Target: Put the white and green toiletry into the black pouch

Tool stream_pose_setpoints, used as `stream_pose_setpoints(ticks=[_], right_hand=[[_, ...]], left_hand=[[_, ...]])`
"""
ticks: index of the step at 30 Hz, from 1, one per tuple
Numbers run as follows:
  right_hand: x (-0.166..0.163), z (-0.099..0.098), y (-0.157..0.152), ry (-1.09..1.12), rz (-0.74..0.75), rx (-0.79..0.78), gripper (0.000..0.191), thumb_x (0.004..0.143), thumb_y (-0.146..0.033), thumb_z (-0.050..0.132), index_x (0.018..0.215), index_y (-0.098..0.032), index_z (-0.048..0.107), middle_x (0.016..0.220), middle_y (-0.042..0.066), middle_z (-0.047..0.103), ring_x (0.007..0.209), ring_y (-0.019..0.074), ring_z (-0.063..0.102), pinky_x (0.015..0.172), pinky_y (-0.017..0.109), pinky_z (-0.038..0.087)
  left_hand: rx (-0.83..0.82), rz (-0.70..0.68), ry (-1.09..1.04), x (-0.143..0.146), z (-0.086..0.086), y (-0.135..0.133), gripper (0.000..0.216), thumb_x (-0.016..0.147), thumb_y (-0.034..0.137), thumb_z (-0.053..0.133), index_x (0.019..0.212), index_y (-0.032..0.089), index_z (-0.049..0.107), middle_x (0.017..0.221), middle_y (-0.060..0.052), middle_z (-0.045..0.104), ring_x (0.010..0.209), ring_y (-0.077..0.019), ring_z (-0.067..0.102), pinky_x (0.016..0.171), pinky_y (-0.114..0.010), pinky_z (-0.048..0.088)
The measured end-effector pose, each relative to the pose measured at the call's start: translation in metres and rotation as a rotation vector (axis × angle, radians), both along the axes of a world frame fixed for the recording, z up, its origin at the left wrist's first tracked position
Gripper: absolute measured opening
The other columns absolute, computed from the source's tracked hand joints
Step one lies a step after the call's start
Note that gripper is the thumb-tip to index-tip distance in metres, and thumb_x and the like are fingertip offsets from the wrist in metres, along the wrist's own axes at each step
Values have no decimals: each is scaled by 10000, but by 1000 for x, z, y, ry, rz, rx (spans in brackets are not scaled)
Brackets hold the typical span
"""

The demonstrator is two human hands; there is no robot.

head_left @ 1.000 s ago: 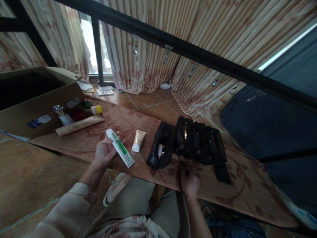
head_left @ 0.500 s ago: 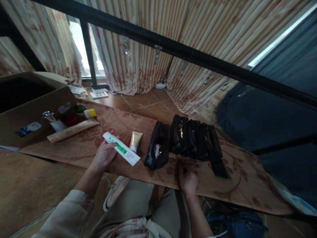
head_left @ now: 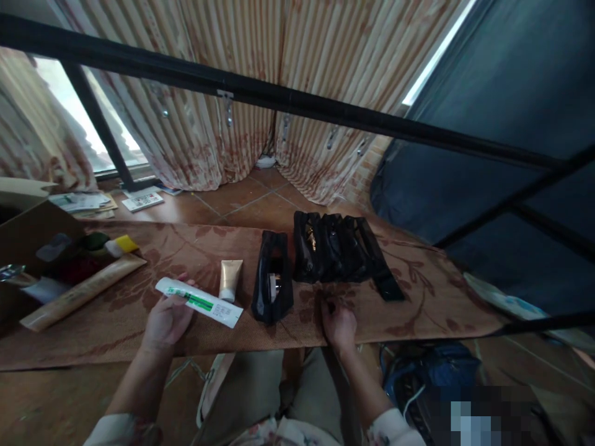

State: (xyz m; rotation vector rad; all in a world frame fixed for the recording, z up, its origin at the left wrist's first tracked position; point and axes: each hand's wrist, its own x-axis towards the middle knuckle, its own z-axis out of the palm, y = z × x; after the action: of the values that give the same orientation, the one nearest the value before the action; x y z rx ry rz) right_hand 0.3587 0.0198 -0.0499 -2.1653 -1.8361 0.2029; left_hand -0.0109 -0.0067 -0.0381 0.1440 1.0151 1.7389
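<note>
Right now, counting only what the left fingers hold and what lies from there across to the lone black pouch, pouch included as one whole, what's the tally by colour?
White-and-green tube: 1
Gold tube with a white cap: 1
Black pouch: 1
Total: 3

Head-worn camera looks forward and down, at close range, across the cloth-covered table (head_left: 446, 297) toward curtains (head_left: 251, 139).

Left hand (head_left: 168, 319) closed in grip, thumb (head_left: 173, 301) uppermost; right hand (head_left: 340, 326) loosely curled; both forearms (head_left: 141, 381) extended forward.
</note>
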Motion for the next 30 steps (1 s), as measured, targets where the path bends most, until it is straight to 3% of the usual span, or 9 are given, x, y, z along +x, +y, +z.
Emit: stream_pose_setpoints(ticks=[7, 15, 21, 24, 30], right_hand=[[-2, 2, -1, 17, -25, -22, 244, 919, -347, 456, 969, -214, 654, 966, 48, 666, 779, 141, 608, 626, 224, 346], [-4, 4, 0, 45, -57, -62, 254, 928, -363, 440, 962, -227, 653, 903, 33, 672, 794, 146, 620, 657, 234, 346], [-4, 6, 0, 56, -55, -60, 267, 935, -374, 425, 920, -231, 650, 888, 31, 674, 777, 145, 616, 641, 238, 329], [-4, 5, 0, 63, -51, -48, 255, 932, -375, 428, 933, -237, 642, 885, 27, 674, 783, 149, 618, 641, 242, 328], [-4, 6, -1, 59, -53, -51, 242, 928, -375, 436, 931, -234, 632, 894, 23, 666, 777, 144, 608, 635, 241, 330]], left_hand=[[-54, -21, 39, 1, 3, 3, 382, 555, 3, 565, 880, 186, 648, 855, -12, 708, 827, -145, 660, 792, -225, 538], [-35, -118, 188, 6, -2, 7, 319, 602, 98, 688, 903, 181, 623, 904, -57, 715, 912, -192, 657, 810, -283, 533], [-32, -128, 351, 13, -3, 6, 311, 550, 140, 788, 804, 188, 615, 784, 28, 672, 787, -117, 621, 740, -183, 500], [-46, -205, 515, 14, -5, 5, 323, 560, 210, 818, 808, 186, 612, 756, 47, 653, 733, -99, 596, 710, -171, 482], [-80, -377, 702, 18, -1, 3, 441, 607, 326, 809, 972, 167, 619, 920, -20, 694, 868, -188, 635, 787, -278, 497]])
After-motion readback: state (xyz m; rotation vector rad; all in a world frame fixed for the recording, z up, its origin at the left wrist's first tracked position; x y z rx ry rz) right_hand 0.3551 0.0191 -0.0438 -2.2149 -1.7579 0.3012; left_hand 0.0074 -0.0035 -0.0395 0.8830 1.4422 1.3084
